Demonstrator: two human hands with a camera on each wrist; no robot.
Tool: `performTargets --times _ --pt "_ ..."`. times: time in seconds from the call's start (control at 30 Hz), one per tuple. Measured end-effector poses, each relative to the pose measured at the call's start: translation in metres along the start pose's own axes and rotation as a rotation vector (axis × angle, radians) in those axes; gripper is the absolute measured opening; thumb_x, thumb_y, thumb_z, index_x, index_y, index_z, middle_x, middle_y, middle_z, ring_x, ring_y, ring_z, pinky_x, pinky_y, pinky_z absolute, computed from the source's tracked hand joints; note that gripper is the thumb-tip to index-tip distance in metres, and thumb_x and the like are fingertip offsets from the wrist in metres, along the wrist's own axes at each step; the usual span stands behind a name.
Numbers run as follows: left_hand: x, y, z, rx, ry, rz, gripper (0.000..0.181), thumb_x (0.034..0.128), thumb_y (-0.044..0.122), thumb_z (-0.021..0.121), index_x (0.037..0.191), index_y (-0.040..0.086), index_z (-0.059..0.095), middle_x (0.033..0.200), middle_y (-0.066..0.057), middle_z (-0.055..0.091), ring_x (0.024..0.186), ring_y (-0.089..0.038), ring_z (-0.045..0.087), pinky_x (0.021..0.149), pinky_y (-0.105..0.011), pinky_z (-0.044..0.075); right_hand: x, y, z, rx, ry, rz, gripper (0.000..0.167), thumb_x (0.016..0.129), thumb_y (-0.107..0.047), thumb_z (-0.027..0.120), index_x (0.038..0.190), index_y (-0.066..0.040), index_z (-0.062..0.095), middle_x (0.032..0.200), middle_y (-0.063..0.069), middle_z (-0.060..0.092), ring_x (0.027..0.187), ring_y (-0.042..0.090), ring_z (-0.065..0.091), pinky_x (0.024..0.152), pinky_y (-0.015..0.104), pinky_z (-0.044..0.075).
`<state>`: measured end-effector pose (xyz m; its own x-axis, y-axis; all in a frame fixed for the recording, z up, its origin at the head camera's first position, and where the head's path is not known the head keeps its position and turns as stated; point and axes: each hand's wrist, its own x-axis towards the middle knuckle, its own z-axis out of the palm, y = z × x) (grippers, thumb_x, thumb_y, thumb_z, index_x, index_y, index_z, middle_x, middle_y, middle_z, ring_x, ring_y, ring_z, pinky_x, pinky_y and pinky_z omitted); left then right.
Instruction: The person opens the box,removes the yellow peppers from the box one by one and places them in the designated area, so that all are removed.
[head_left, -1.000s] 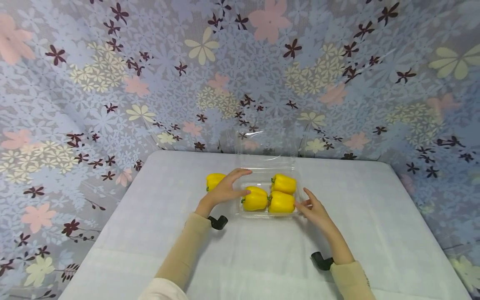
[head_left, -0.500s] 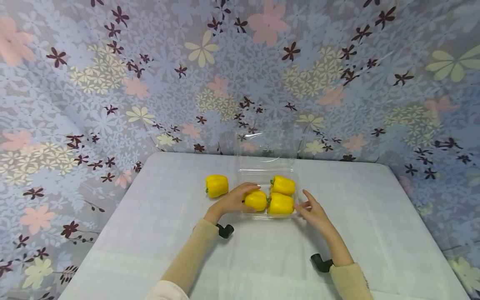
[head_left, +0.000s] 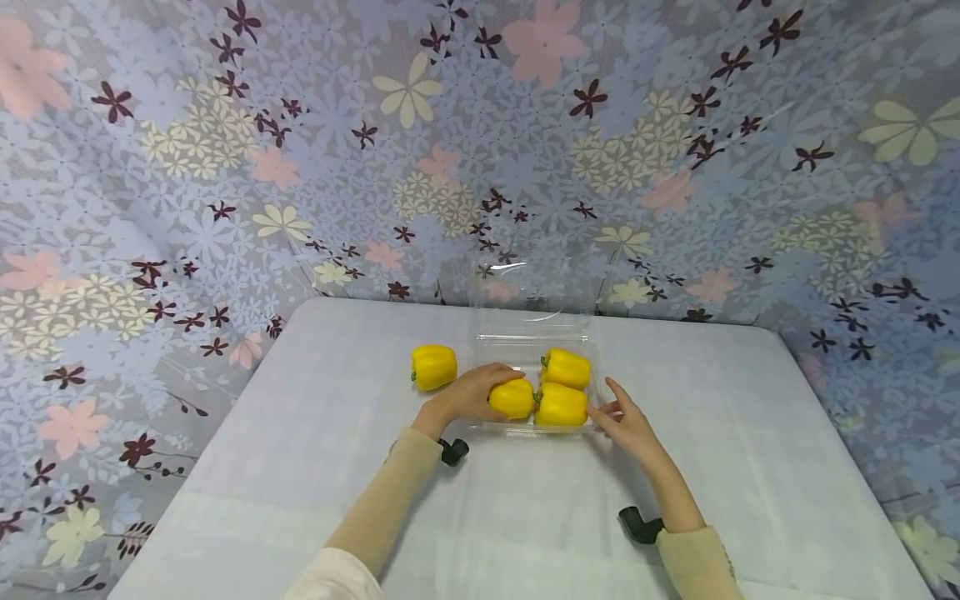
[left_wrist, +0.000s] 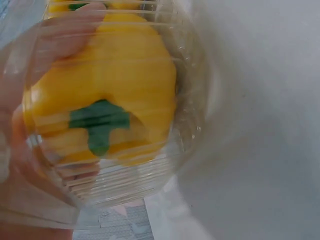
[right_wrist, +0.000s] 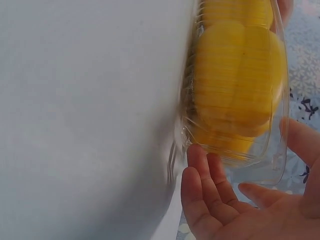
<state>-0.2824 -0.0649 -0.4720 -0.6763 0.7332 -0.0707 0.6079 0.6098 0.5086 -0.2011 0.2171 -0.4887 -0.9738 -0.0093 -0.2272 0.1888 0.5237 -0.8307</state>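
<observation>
My left hand (head_left: 472, 395) holds a yellow bell pepper (head_left: 513, 400) in the left front part of a clear plastic clamshell box (head_left: 525, 430). In the left wrist view this bell pepper (left_wrist: 135, 70) shows through the ribbed wall, its green stem toward the camera and fingers around it. Two more yellow bell peppers lie in the right half, one at the back (head_left: 567, 369) and one in front (head_left: 562, 405). My right hand (head_left: 628, 423) is at the box's right end. The right wrist view shows its fingers (right_wrist: 192, 185) loosely extended by the clear wall, with the thumb at the rim.
Another yellow bell pepper (head_left: 433, 367) lies on the white-covered table (head_left: 337, 375), left of the box. The box's clear lid (head_left: 534, 296) stands raised at the back, near a flower-patterned curtain (head_left: 480, 150). Each wrist wears a black camera mount (head_left: 641, 526).
My left hand has come down and to the right from above the box's left side and taken hold of the left bell pepper. My right hand stays at the right end.
</observation>
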Motion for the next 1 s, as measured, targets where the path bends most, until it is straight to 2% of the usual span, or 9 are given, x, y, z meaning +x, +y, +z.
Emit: performTargets --times 0.17,0.37,0.47,0.57,0.63,0.73,0.83,1.0 --pt "0.001 -0.003 0.0 0.022 0.012 0.015 0.078 0.0764 0.027 0.08 0.144 0.019 0.042 0.141 -0.002 0.049 0.132 -0.022 0.046 0.114 -0.041 0.035 0.0 0.0 0.001 0.01 -0.002 0.003 0.076 0.095 -0.031 0.057 0.152 -0.003 0.014 0.117 0.025 0.053 0.095 0.023 0.058 0.073 0.022 0.05" --pt "0.0 -0.008 0.003 -0.013 0.038 0.017 0.079 0.0746 0.028 0.081 0.143 0.019 0.043 0.142 -0.003 0.049 0.132 -0.022 0.045 0.114 -0.041 0.035 0.001 0.0 0.002 0.014 0.0 -0.003 0.076 0.095 -0.031 0.056 0.152 -0.003 0.014 0.116 0.025 0.053 0.095 0.022 0.059 0.073 0.022 0.051" --pt "0.0 -0.011 0.002 -0.066 0.051 0.01 0.079 0.0727 0.029 0.082 0.142 0.019 0.045 0.143 -0.002 0.049 0.132 -0.022 0.045 0.114 -0.041 0.035 0.002 0.0 0.002 0.015 -0.001 0.0 0.076 0.095 -0.031 0.057 0.152 -0.003 0.014 0.116 0.025 0.053 0.095 0.024 0.059 0.075 0.024 0.052" --pt "-0.001 -0.013 -0.001 -0.164 0.071 -0.007 0.081 0.0698 0.028 0.084 0.141 0.019 0.047 0.142 0.0 0.05 0.13 -0.021 0.047 0.111 -0.042 0.037 0.003 0.0 0.003 0.009 -0.007 0.005 0.077 0.095 -0.032 0.056 0.152 -0.003 0.013 0.117 0.025 0.052 0.097 0.025 0.059 0.076 0.025 0.053" --pt "-0.003 -0.014 -0.005 -0.243 0.096 -0.015 0.081 0.068 0.024 0.085 0.139 0.018 0.049 0.141 0.0 0.051 0.128 -0.021 0.047 0.11 -0.042 0.039 0.003 0.0 0.003 0.012 -0.007 0.013 0.077 0.095 -0.032 0.057 0.152 -0.004 0.014 0.117 0.025 0.052 0.098 0.026 0.059 0.076 0.025 0.052" --pt "-0.008 -0.014 -0.014 -0.316 0.145 -0.012 0.08 0.0671 0.02 0.086 0.138 0.018 0.05 0.14 -0.001 0.052 0.129 -0.022 0.047 0.11 -0.045 0.039 0.002 -0.001 0.003 0.013 -0.006 0.022 0.077 0.095 -0.032 0.057 0.152 -0.004 0.013 0.117 0.025 0.052 0.097 0.026 0.06 0.074 0.025 0.052" --pt "-0.014 -0.014 -0.026 -0.343 0.202 0.0 0.079 0.0668 0.019 0.086 0.138 0.019 0.051 0.14 -0.002 0.052 0.129 -0.024 0.048 0.11 -0.047 0.038 0.0 -0.001 0.003 0.021 -0.003 0.026 0.077 0.095 -0.032 0.057 0.152 -0.004 0.013 0.115 0.024 0.053 0.094 0.024 0.062 0.072 0.023 0.051" --pt "-0.029 -0.022 -0.052 -0.351 0.287 0.012 0.078 0.0668 0.019 0.086 0.136 0.02 0.052 0.136 -0.002 0.054 0.119 -0.022 0.053 0.105 -0.046 0.042 -0.002 -0.002 0.001 0.032 -0.003 0.021 0.077 0.095 -0.032 0.056 0.152 -0.004 0.012 0.114 0.023 0.054 0.09 0.022 0.063 0.071 0.022 0.05"
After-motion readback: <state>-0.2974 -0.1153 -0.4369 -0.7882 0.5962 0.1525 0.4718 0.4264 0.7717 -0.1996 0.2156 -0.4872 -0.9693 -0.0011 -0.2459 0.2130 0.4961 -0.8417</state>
